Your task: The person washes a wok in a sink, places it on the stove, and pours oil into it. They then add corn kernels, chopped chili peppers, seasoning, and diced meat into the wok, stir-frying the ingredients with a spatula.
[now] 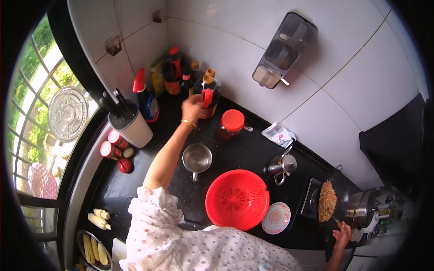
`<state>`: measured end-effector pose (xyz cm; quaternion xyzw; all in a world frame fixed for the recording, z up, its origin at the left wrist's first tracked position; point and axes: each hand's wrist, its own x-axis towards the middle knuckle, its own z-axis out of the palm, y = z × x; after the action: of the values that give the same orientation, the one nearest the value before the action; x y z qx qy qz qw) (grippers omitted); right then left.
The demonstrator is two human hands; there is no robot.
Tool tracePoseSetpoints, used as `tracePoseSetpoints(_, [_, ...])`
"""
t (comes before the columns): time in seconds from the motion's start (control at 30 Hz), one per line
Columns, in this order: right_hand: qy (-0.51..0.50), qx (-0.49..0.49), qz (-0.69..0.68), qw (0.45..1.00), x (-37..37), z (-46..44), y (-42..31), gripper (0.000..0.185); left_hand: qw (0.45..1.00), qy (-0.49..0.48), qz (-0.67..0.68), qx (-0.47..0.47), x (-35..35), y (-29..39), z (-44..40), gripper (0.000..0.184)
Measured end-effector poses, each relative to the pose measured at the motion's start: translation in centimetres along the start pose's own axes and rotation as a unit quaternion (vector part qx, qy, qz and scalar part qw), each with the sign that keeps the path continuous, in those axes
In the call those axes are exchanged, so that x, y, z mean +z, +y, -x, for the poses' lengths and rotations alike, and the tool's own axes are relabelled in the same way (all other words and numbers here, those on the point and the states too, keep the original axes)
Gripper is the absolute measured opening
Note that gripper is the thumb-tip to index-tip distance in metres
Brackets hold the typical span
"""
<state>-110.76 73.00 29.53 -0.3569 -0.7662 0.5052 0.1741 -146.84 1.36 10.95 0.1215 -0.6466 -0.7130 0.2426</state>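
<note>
My left hand (pixel 191 107), with a gold bangle at the wrist, is closed at the red handle of a dark sauce bottle (pixel 209 97) in the back corner of the counter. The bottle stands upright. At the lower right, my right hand (pixel 342 235) has its fingers bent around the wooden handle of a utensil (pixel 337 223). That utensil's far end reaches into chopped, reddish-brown food (pixel 327 202) in a pan on the stove. A jar with a red lid (pixel 233 120) stands right of the bottle, and a metal cup (pixel 197 157) is below it.
A red colander (pixel 237 200) and a patterned plate (pixel 275 218) lie near the front edge. A metal pot (pixel 285 165) stands before the stove. Left are a knife block (pixel 131 125), a spray bottle (pixel 147 101) and corn cobs (pixel 99 219). A spice box (pixel 285 49) hangs on the wall.
</note>
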Motion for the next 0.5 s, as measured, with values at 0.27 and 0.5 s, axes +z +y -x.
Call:
tracePoseSetpoints(0.27, [0.026, 0.012, -0.025, 0.999, 1.1, 1.7, -0.1, 0.016, 0.969, 0.212, -0.09, 0.087, -5.7, 1.5, -13.6, 0.026])
tracePoseSetpoints(0.5, [0.022, 0.004, 0.004, 1.0, 1.8, 2.0, -0.4, 0.016, 0.969, 0.161, 0.172, -0.077, -3.8, 2.8, -17.1, 0.028])
